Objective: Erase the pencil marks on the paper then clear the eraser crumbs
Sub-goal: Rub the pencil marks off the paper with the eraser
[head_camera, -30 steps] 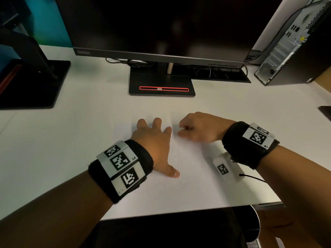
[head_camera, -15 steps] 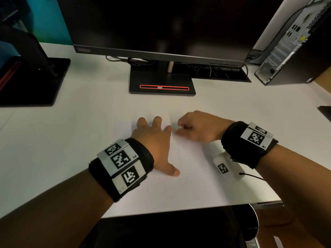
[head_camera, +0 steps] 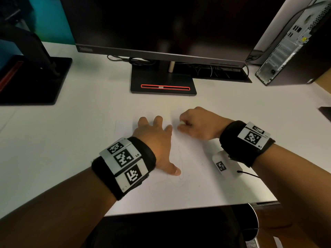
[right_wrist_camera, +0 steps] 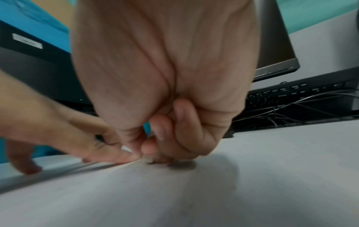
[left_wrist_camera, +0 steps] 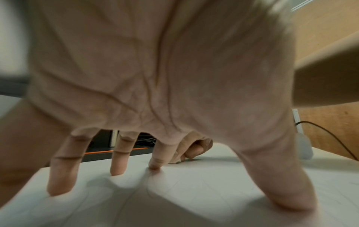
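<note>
A white sheet of paper (head_camera: pixel 197 185) lies on the white desk (head_camera: pixel 71 140), near its front edge. Faint pencil marks (head_camera: pixel 180 158) run down its middle and also show as thin lines (left_wrist_camera: pixel 149 187) under my palm. My left hand (head_camera: pixel 155 133) is spread flat, its fingertips (left_wrist_camera: pixel 116 170) and thumb pressing the sheet down. My right hand (head_camera: pixel 188 126) sits just right of it at the paper's far part, fingers curled tight. In the right wrist view those fingertips (right_wrist_camera: pixel 151 152) pinch a small pale eraser (right_wrist_camera: pixel 149 160) against the paper; most of it is hidden.
A black monitor stand (head_camera: pixel 163 83) stands behind the paper, with cables (head_camera: pixel 215 70) to its right. A second dark stand (head_camera: pixel 35 77) is at far left and a computer tower (head_camera: pixel 295 47) at far right. The desk's front edge (head_camera: pixel 179 210) is close below the paper.
My right hand has shifted slightly to the left and away from me on the paper, fingers still curled. The left hand keeps pressing in the same spot.
</note>
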Demonstrator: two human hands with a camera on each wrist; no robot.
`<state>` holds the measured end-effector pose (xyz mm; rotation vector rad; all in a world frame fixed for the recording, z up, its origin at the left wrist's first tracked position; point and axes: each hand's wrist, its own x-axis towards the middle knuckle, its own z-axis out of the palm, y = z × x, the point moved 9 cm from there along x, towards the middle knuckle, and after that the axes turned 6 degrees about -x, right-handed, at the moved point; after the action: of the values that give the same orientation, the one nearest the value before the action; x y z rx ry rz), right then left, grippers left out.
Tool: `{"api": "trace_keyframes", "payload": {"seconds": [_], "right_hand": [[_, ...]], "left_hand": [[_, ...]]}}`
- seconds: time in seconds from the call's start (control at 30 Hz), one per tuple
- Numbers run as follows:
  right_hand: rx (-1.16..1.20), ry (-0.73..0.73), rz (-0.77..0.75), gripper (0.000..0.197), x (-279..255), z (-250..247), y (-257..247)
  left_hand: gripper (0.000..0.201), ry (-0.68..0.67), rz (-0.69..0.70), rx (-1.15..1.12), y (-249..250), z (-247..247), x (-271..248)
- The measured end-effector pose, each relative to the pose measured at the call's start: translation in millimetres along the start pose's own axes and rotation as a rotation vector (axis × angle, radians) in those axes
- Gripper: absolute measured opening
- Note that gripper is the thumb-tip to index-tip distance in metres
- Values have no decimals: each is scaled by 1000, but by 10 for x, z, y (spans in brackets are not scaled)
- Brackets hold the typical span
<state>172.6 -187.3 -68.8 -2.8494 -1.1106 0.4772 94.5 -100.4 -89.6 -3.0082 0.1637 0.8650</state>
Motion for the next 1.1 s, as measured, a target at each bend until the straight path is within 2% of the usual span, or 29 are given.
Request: {"api": "trace_keyframes", "payload": {"seconds": [0.1,0.17,0.27,0.4,0.53,0.6,0.7,0.77,0.83,0.93,1.0,1.1], "right_hand": [[17,-45,-61,40,-40,125,-85],[27,-54,-16,41,-44,86,26],[6,15,29,40,-25,-1,83],[0,-44,-77,38,-101,145,-107],[30,-1,32,40,-54,10,101],[8,39,-4,38,-35,30,2],[15,-24,-85,36,-95,142,-130],[25,-50,-22,39,-88,90,1],[12,7,37,41,-28,0,97],[-14,66,-10,40,11,17,-25],[-18,19,-52,41,-37,71,-60],[-21,-23,29,41,-99,-8,185]], "left_hand": [[127,5,0,-9,-3,6,1],[127,4,1,-11,-5,5,2],[128,1,0,-10,-3,12,0],[127,4,0,-11,-4,11,1],[128,4,-1,-11,-8,12,3],[128,11,-2,-10,-13,11,-2],[127,16,6,-11,-7,13,0],[128,12,5,-10,-9,15,-1],[128,13,3,-10,-14,19,-6],[128,20,8,-12,-13,15,-2],[129,18,13,-15,-11,22,4],[130,12,12,-12,-15,31,3]]}}
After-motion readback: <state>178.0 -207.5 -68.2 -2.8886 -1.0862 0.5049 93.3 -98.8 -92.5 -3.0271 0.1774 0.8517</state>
